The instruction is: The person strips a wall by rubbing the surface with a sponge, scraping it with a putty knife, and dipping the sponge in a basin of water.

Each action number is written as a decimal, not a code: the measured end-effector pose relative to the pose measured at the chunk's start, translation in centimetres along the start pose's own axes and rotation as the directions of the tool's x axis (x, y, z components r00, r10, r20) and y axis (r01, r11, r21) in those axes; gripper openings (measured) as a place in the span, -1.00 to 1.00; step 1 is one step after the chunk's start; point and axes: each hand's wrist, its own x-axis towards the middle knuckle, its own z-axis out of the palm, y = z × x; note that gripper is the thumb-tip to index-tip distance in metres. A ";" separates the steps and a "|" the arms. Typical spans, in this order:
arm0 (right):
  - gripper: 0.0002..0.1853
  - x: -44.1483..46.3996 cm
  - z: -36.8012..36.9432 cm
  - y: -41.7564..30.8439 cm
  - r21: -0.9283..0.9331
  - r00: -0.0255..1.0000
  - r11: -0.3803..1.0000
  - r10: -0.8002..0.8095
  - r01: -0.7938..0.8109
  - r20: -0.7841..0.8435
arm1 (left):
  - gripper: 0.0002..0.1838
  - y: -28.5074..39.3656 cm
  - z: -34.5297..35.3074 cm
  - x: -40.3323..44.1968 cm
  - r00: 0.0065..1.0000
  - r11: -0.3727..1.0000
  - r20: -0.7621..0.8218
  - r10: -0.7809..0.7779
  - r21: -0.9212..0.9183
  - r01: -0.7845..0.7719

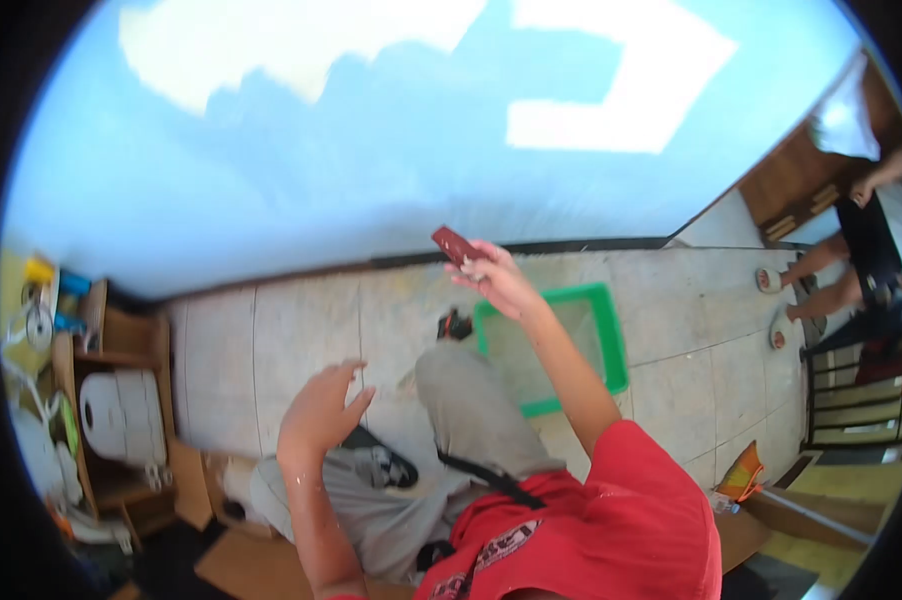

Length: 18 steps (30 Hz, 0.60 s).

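Note:
My right hand is stretched forward near the foot of the wall, its fingers closed around one end of a small dark red, flat, oblong thing. White flecks show on that thing and on the fingertips; its exact kind cannot be made out. Below and to the right of this hand, a green rectangular tub stands on the floor, partly hidden by my forearm. My left hand hovers above my lap with the fingers apart and holds nothing. Both of my feet are in dark shoes.
A pale blue wall rises ahead from the tiled floor. On the left, a wooden shelf holds a white appliance. Cardboard lies around me. An orange broom is at the right, and another person stands beyond.

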 end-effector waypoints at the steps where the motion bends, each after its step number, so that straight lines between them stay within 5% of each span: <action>1: -0.66 -0.5 -0.8 -2.7 -0.097 0.994 0.994 -0.061 0.052 -0.093 | -0.58 0.3 -0.3 1.1 0.998 0.998 -0.027 0.062 0.020 -0.062; 6: -0.76 -3.4 -9.5 -12.2 -0.612 0.847 0.788 -0.364 0.060 -0.386 | -0.56 -1.2 0.3 3.1 0.997 0.998 0.061 0.036 -0.062 -0.032; 11: -0.84 -3.6 -14.6 -17.0 -0.634 0.665 0.713 -0.633 0.301 -0.396 | -0.49 -3.1 1.5 4.3 0.986 0.999 0.161 -0.044 0.025 0.041; 13: -0.86 -4.8 -10.9 -19.4 -0.417 0.540 0.760 -0.649 0.499 -0.536 | -0.48 -3.5 1.9 4.7 0.982 0.998 0.178 -0.066 0.035 0.061; 16: -0.81 -3.5 -7.9 -24.3 -0.592 0.520 0.696 -0.709 0.407 -0.476 | -0.50 -3.7 1.7 5.2 0.979 0.996 0.190 -0.077 0.058 0.067; 18: -0.77 0.1 -7.3 -28.6 -0.935 0.147 0.227 -0.970 0.273 -0.193 | -0.52 -4.0 1.7 5.5 0.981 0.996 0.178 -0.073 0.072 0.061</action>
